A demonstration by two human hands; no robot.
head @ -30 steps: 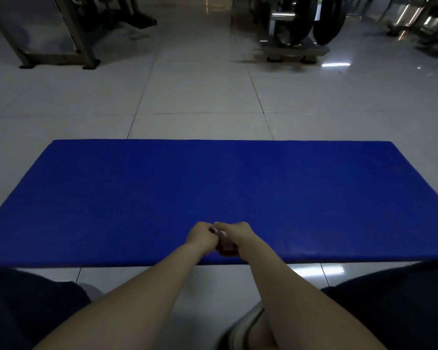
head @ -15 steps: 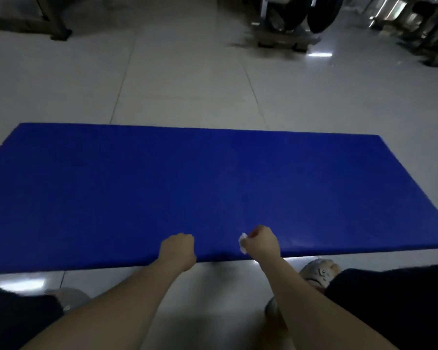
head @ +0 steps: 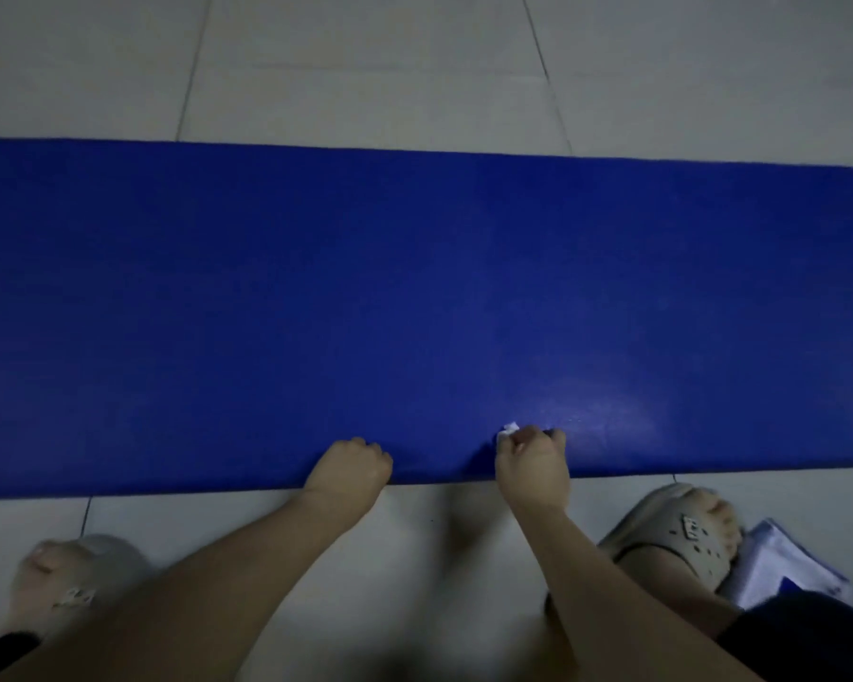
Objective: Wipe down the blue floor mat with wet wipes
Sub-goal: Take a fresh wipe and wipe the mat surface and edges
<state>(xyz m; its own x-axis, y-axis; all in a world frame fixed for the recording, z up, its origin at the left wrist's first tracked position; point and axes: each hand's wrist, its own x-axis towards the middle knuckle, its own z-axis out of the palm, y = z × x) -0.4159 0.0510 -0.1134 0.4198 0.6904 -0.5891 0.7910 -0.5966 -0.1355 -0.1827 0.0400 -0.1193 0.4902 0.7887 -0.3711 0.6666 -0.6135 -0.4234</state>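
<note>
Mat: your long rectangular blue floor mat (head: 414,297) lies flat across the pale tiled floor (head: 365,66), running from the left side of the view to a corner at the upper right; its near long edge is just in front of your feet
Right hand: your right hand (head: 530,460) is curled tight around a small crumpled white wet wipe (head: 509,429), knuckles down on the mat just inside the near edge; only a bit of the wipe pokes out at the thumb side
Left hand: your left hand (head: 350,465) is balled into a fist, resting on the mat's near edge a little to the left of your right hand and not touching it
Sheen: a paler patch (head: 597,406) shows on the blue surface just beyond and to the right of your right hand
Right foot: your grey open-toed slipper (head: 680,539) stands on the tiles near the mat edge; a small patch on its strap carries marks too blurred to read
Packet: a flat white and blue packet (head: 779,563) lies on the floor, touching the right side of that slipper; any printing on it is too blurred to read
Left foot: your other grey slipper (head: 70,573) is at the lower left, blurred
</note>
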